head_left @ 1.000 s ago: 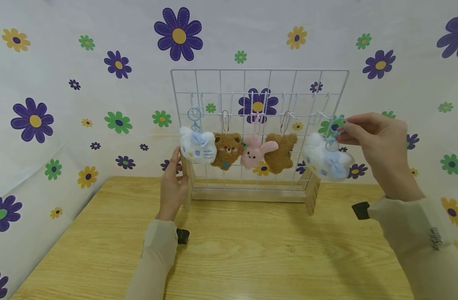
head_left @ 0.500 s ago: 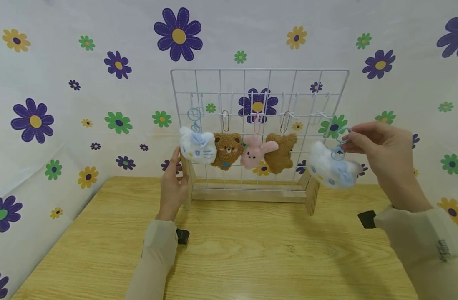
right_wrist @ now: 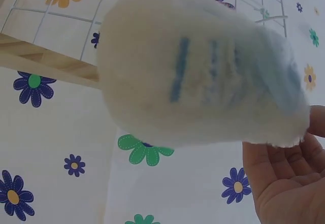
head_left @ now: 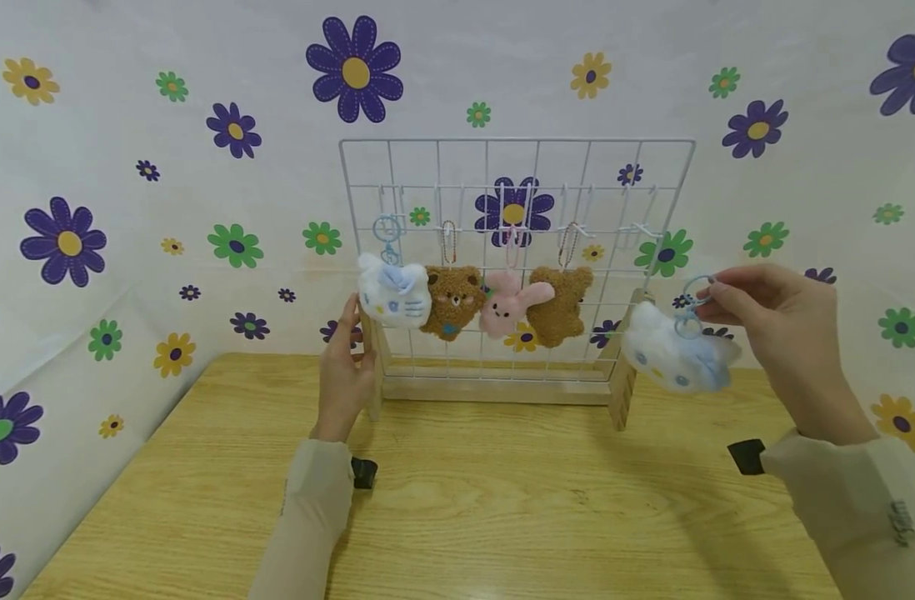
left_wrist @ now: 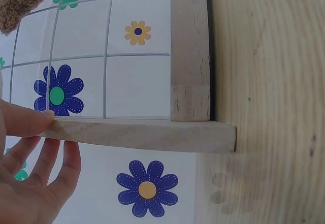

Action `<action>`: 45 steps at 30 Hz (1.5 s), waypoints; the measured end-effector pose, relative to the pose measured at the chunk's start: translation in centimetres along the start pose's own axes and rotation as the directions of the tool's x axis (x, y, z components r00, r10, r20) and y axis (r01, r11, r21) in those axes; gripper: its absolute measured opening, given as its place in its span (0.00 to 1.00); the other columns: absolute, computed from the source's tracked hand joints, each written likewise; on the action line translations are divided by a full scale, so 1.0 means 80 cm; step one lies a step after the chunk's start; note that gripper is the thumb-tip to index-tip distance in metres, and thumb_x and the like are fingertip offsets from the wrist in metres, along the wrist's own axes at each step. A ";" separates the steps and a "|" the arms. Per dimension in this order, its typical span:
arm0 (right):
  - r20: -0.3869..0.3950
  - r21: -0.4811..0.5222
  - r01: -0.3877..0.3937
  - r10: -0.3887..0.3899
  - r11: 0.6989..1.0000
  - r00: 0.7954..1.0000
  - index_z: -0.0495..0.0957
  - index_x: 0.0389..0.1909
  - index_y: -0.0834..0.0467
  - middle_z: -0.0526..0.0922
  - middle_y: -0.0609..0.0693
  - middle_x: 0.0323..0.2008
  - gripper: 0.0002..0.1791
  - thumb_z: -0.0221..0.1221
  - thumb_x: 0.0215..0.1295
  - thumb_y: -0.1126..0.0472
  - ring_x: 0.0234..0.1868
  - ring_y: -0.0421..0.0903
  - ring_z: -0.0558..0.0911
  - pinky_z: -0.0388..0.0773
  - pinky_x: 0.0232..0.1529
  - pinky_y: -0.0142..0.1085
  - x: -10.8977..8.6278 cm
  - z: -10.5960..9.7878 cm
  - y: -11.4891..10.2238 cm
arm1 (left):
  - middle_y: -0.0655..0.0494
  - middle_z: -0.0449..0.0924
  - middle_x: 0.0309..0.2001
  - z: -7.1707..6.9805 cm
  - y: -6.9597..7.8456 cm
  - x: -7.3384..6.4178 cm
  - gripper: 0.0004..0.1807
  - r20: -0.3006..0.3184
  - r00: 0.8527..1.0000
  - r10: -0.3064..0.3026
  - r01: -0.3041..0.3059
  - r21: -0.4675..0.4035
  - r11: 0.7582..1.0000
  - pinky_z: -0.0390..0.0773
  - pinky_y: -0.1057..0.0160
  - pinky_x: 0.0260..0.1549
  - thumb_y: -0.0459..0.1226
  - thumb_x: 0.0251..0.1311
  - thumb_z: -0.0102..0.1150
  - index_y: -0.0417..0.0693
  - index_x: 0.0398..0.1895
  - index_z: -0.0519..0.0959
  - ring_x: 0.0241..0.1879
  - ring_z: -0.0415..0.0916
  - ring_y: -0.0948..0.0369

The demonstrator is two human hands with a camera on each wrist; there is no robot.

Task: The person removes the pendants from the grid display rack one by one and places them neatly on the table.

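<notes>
Right grip pinches the blue ring; white plush hangs below, left of your fingers, long axis sloping down rightward, by the wire rack's right end. Right hand's nearer; your left grip pinches the left wooden post.

On the table, in front of the wall: a rack, with the left hand at its left post. Hung across it, left to right: toy cat, toy bear, toy bunny, toy turned backward. By its right end: a second toy cat, hanging from the right hand.
</notes>
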State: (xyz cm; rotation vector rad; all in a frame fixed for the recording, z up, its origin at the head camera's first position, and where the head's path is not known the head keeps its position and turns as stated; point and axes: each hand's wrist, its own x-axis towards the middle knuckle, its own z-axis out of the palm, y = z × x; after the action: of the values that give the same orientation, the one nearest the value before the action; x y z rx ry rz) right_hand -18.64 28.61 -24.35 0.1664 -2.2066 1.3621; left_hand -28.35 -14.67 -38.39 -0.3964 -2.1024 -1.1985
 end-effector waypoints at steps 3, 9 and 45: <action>0.011 0.019 -0.025 0.025 1.000 1.000 0.83 0.45 0.55 0.86 0.33 0.35 0.08 0.57 0.74 0.67 0.32 0.32 0.86 0.81 0.41 0.19 -0.004 -0.004 0.004 | 0.34 0.75 0.61 0.000 0.001 0.000 0.45 0.002 1.000 -0.001 0.001 0.005 1.000 0.87 0.43 0.42 0.14 0.57 0.57 0.43 0.78 0.59 0.48 0.79 0.42; 0.039 0.153 -0.026 0.020 0.988 0.999 0.84 0.44 0.56 0.88 0.39 0.35 0.09 0.58 0.72 0.70 0.31 0.34 0.87 0.82 0.39 0.20 -0.009 -0.007 0.015 | 0.34 0.75 0.62 0.000 0.000 -0.002 0.45 0.005 1.000 -0.012 0.012 0.007 1.000 0.87 0.43 0.42 0.13 0.57 0.56 0.43 0.79 0.59 0.48 0.79 0.41; 0.097 0.093 -0.093 0.084 0.991 0.992 0.83 0.42 0.58 0.87 0.36 0.34 0.07 0.57 0.73 0.70 0.32 0.33 0.87 0.81 0.40 0.18 -0.035 -0.020 0.071 | 0.35 0.75 0.61 0.000 0.000 0.000 0.45 0.011 1.000 -0.024 0.023 0.026 0.999 0.87 0.43 0.43 0.13 0.58 0.56 0.43 0.79 0.59 0.49 0.79 0.41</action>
State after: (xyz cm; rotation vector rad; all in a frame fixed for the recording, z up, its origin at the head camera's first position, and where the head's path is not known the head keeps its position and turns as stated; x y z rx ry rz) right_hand -17.77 32.22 -29.68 0.1717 -2.2485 1.5402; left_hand -28.32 -14.67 -38.36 -0.3684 -2.1355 -1.1835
